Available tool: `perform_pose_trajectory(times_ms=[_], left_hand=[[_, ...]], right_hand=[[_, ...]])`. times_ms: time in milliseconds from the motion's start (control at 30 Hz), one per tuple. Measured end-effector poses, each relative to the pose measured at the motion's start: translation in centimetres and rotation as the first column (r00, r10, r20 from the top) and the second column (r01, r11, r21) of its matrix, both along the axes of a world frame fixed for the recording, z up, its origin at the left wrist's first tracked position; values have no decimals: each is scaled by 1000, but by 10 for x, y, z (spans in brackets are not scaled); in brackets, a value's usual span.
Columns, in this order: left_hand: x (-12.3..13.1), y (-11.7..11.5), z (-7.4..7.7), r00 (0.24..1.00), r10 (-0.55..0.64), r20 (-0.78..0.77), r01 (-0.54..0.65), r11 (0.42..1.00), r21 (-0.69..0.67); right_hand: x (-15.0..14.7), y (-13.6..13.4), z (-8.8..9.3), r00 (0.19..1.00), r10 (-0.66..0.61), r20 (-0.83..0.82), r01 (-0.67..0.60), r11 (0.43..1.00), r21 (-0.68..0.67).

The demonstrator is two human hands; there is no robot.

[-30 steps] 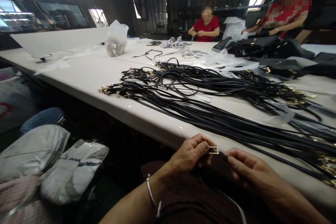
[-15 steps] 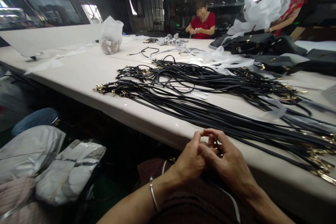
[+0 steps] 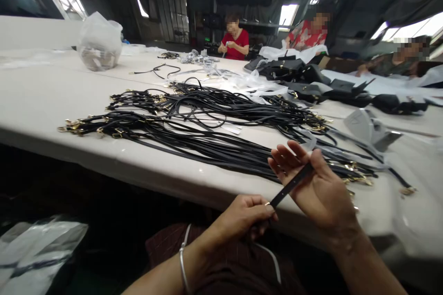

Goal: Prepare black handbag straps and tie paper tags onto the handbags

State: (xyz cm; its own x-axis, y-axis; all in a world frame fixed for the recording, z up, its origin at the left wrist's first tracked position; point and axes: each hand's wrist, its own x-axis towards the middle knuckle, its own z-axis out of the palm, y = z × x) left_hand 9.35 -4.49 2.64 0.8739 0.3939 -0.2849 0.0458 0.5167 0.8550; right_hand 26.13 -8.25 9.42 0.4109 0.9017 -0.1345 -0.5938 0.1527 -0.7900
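My left hand (image 3: pixel 251 216) is closed on a narrow black strap (image 3: pixel 289 190), pinching it between thumb and fingers near a small gold-coloured metal piece. From there the strap slants up to my right hand (image 3: pixel 323 193). That hand is turned palm up with its fingers stretched apart, and the strap lies across it towards the base of the thumb. The strap has small holes. Its lower part is hidden by my left hand. Just beyond my hands, a long bundle of black straps (image 3: pixel 207 147) with gold-coloured clasps lies along the table edge.
A second strap bundle (image 3: pixel 228 108) lies behind on the pale table (image 3: pixel 38 97). Black bags (image 3: pixel 287 69) and translucent wrapping (image 3: pixel 258 85) lie farther back. A filled plastic bag (image 3: pixel 100 48) stands at left. Several people work across the table, one in red (image 3: pixel 238 46).
My hands were together over something mostly hidden; now they are apart with the strap stretched between them. My right hand has opened palm up. The view has swung right.
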Motion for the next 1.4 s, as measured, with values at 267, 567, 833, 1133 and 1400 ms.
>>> perform_pose_trajectory(times_ms=[267, 567, 833, 1133, 1400], left_hand=[[-5, 11, 6, 983, 98, -155, -51, 959, 280], [-8, 16, -14, 984, 98, -146, -56, 961, 269], [-12, 19, -25, 976, 105, -190, -58, 969, 238], [-13, 20, -25, 979, 86, -185, -40, 970, 241], [-17, 19, -16, 987, 96, -126, -76, 985, 153]], right_hand=[[10, -41, -44, 955, 241, 174, -180, 935, -304], [-6, -34, -55, 953, 265, 148, -183, 890, -417], [-10, -33, -60, 897, 352, 269, -232, 891, -391], [-14, -28, -62, 930, 284, 232, -162, 885, -437], [-14, -31, -64, 973, 229, -7, -211, 884, -418]])
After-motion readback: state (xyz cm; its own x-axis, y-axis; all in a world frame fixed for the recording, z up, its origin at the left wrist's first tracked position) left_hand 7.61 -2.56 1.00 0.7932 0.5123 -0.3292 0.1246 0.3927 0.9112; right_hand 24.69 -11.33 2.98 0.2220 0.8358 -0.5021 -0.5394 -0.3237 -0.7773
